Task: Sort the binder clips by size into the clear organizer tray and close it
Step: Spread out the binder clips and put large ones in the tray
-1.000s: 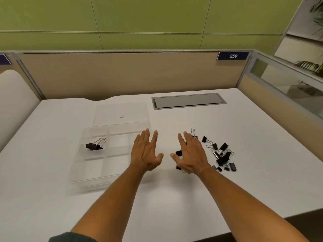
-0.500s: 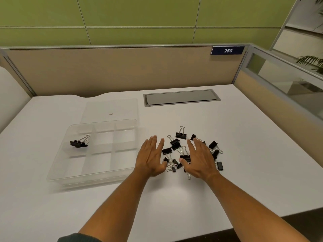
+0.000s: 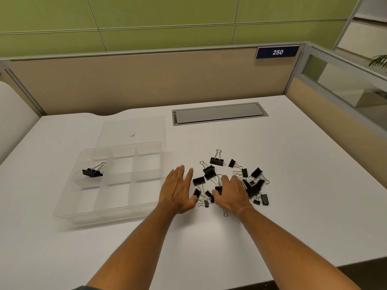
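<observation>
Left hand [image 3: 178,191] and right hand [image 3: 233,194], each grip spread flat and holding nothing, are resting among loose binder clips [image 3: 249,183] on the bench [image 3: 314,185], beside the clear organizer tray [image 3: 69,206] containing one large clip [image 3: 92,172].

The counter [image 3: 303,185] is white and smooth. A clear tray [image 3: 62,212] sits on its left side. The tray's clear lid [image 3: 146,126] lies flat on the counter behind it, touching its far edge. A bunch of black clips [image 3: 216,161] lies on the counter to the right of the tray, big ones and little ones mixed. Some clips touch each other and some lie a bit apart. A gray plate [image 3: 219,113] is set into the counter near the back. Two hands [image 3: 178,191] rest low over the counter at the near side of the clips.
</observation>
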A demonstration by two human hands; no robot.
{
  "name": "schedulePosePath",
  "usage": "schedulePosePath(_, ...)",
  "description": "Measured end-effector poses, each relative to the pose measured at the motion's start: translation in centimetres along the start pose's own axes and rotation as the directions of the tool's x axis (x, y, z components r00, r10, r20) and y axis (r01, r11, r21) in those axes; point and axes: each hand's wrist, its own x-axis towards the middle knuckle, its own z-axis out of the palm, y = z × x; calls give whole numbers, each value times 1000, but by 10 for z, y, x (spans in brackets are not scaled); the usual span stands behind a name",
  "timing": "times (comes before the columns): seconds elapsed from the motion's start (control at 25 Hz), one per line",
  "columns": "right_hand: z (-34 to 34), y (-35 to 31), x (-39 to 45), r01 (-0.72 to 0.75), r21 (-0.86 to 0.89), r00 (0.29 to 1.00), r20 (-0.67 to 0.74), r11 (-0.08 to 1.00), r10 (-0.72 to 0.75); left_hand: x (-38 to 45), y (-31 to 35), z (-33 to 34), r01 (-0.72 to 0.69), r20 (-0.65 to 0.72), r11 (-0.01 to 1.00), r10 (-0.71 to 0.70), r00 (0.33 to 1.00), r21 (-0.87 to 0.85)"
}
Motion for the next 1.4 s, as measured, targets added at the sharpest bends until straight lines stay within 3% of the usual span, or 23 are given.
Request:
schedulePosePath(0.4,-24,24,20,5,235,993,-119,972,24,50,23,-5,-21,-40,997,18,999,-69)
schedulePosePath(0.72,-38,40,45,-18,393,985,-151,919,84,118,58,5,41,-10,977,-44,999,-209)
schedulePosePath(0.92,-34,48,52,20,417,983,-175,909,59,147,75,14,100,63,978,-90,994,-183)
schedulePosePath(1.12,-34,55,60,18,412,981,-183,911,64,149,84,16,91,10,990,-90,996,-108)
schedulePosePath(1.4,-40,38,68,-1,409,968,-230,913,104,133,68,1,135,-59,926,-166,984,-352)
